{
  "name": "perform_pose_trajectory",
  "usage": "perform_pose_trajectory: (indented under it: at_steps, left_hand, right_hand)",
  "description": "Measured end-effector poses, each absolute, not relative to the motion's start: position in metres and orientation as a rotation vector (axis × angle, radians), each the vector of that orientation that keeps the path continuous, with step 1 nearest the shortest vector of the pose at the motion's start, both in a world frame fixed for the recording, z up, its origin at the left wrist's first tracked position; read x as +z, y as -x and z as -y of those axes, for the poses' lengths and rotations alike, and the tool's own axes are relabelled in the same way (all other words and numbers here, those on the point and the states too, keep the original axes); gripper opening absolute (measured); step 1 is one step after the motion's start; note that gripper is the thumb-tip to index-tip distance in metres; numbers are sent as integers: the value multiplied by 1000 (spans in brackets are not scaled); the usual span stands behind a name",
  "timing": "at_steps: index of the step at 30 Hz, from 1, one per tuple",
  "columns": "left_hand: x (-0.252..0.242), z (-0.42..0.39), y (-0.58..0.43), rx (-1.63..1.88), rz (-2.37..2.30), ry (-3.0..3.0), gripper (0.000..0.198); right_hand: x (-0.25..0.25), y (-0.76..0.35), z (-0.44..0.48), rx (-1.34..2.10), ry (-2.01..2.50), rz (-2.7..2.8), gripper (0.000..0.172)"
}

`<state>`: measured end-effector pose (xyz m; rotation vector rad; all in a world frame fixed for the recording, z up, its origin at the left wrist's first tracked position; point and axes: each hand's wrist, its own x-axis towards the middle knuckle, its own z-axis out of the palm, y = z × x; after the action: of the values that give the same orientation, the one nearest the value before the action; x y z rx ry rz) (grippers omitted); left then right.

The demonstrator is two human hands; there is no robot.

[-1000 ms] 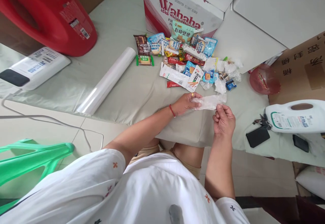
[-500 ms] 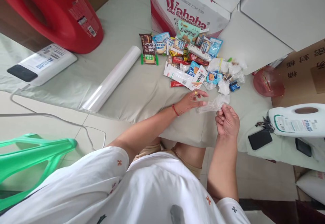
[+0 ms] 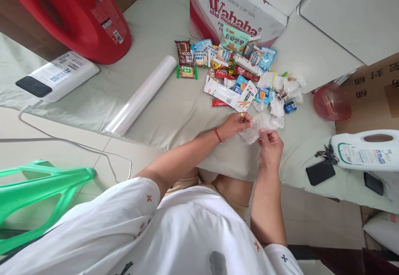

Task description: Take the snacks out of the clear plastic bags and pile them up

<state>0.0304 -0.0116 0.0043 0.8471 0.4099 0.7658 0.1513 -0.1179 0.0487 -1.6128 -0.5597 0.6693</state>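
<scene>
1. The white cardboard carton (image 3: 232,11) has "Wahaha" printed on it in large red letters, above a red band.
2. Right at the foot of the carton lies a heap of small glossy snack packets (image 3: 240,73). A brown one reads "COCOA", and a pale green pouch and several blue ones carry Chinese print.
3. Past the heap from the carton, towards the person, a thin, crinkled clear plastic bag (image 3: 262,122) is held just above the grey-green cloth (image 3: 174,113).
4. The left hand (image 3: 235,124), with a ring and a red wrist cord, is closed on the bag's left edge, pinching it between its fingertips.
5. The right hand (image 3: 270,146) grips the bag's lower right part between thumb and fingers.
6. Left of the carton lies a smooth roll of clear film (image 3: 141,95). Farther left is a shiny red plastic container (image 3: 71,13) bearing a barcode label.
7. Right of the carton and nearer the person, a white handled jug (image 3: 368,150) with a green-edged label lies on its side.
</scene>
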Motion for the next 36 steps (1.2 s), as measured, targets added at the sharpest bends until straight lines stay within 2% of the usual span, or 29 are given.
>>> perform_pose_trajectory:
  at_steps: [3, 8, 11, 17, 21, 28, 36]
  left_hand:
    - [6, 7, -24, 748, -378, -673, 40]
    - [10, 5, -22, 637, -296, -465, 46]
    - [9, 7, -27, 656, -399, -477, 50]
    - [5, 10, -39, 914, -624, -711, 33]
    - [6, 11, -39, 968, -662, -744, 31]
    - [5, 9, -38, 1045, -680, -678, 32]
    - [5, 0, -38, 1063, -786, -546, 25]
  right_hand:
    - [50, -169, 128, 721, 1539, 438, 51]
    - [56, -188, 139, 913, 1558, 453, 48]
    - [54, -186, 137, 755, 1660, 519, 45]
    - [48, -169, 136, 546, 1757, 626, 39]
    - [41, -149, 135, 406, 1788, 662, 40]
    - [33, -140, 126, 727, 1787, 707, 28]
    - [43, -158, 137, 717, 1616, 472, 37]
